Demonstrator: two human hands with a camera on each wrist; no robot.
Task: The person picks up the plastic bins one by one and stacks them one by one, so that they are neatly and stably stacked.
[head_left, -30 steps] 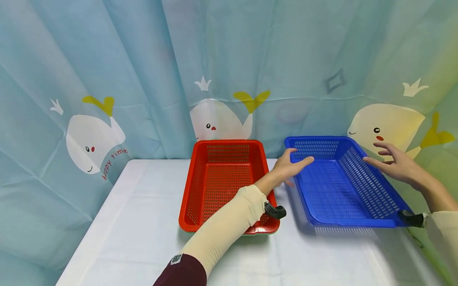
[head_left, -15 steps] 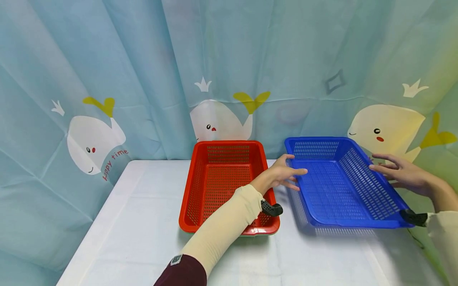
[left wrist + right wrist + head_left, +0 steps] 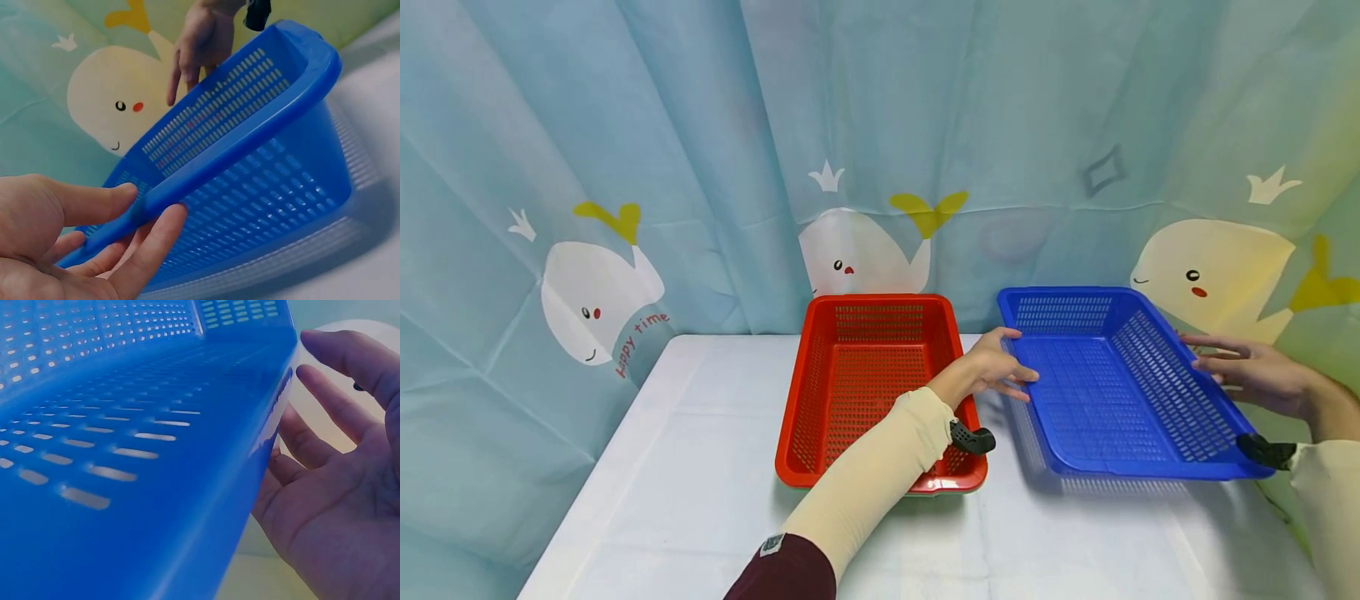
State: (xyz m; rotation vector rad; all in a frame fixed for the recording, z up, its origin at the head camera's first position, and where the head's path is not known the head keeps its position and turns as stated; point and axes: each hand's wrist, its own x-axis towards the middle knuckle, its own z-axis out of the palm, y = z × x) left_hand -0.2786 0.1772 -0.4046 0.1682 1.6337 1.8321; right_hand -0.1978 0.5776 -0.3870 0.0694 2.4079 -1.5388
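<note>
A blue perforated plastic basket (image 3: 1150,471) sits on the right of the white-covered table. My left hand (image 3: 991,367) is at its left rim; in the left wrist view the thumb lies over the rim and the fingers curve against the outer side, pinching it. Along the opposite rim is my right hand (image 3: 1270,381), thumb tip at the edge and loosely extended fingers outside the wall. The right wrist view shows its palm (image 3: 350,512) apart from the basket. Beneath my left forearm stands a red perforated basket (image 3: 792,417), with a thin green edge showing under its front rim.
The white tablecloth (image 3: 685,475) stretches left and in front of the baskets. Behind the table hangs a light blue curtain (image 3: 700,150) printed with whales, which also runs down the right side close to my right arm.
My left hand has come down onto the blue basket's left rim, its thumb lowering over the edge. My right hand has lowered and shifted right along the other rim. Both baskets stay put.
</note>
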